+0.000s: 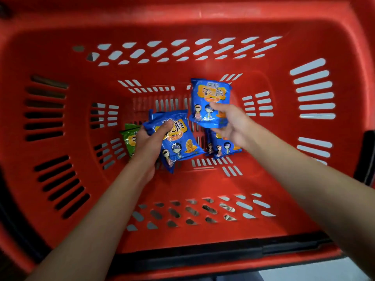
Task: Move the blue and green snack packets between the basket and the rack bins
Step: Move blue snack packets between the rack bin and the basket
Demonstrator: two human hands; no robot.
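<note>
Nearest me, the black handle bar (203, 254) runs along the near rim of the red slotted plastic basket (203, 185). Both forearms reach over it, so a wrist could catch it on the way out.

My left hand (150, 138) grips a glossy blue foil snack packet (178, 142) near its top edge, thumb across the print, and the bag hangs tilted. I think a second blue bag is bunched behind it, though that fold is hard to read. If it is there, it could slide free.

Just left of that hand, green foil packets (128, 138) lie on the basket floor, half hidden. To the right, spare blue packets (223, 149) lie flat on the floor beneath my right hand (233, 126). That hand pinches an upright blue packet (210, 98) by its lower edge, farthest from me.

Slick film held by one edge is my worry. A quick swing toward the rack bins, which are out of view, could drop it.
</note>
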